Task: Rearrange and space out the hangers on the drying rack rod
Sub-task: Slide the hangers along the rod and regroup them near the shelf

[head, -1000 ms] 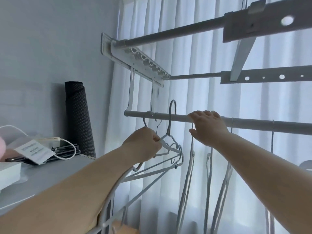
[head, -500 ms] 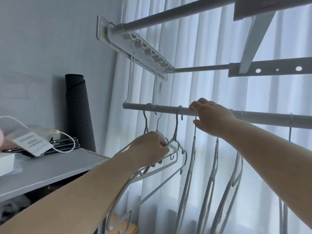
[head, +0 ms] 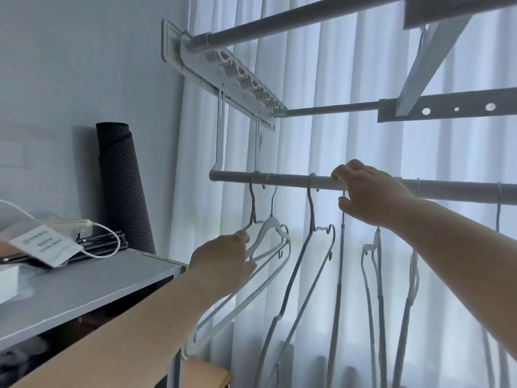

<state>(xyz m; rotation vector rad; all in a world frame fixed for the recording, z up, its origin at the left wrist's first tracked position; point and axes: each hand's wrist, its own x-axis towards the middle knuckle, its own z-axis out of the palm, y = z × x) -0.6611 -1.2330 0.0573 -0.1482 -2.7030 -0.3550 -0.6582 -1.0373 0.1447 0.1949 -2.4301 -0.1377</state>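
— Where do the hangers (head: 311, 211) hang?
— On the rod (head: 288, 181), in a row.
— What holds on?
— The left grip (head: 223, 259) holds the white hanger (head: 270, 222) near the rod's left end. The right grip (head: 369, 193) curls over the rod, further right.

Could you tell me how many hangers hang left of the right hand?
3: grey hanger and white hanger near the left end of the rod, third hanger nearer the right hand; none appears hidden.
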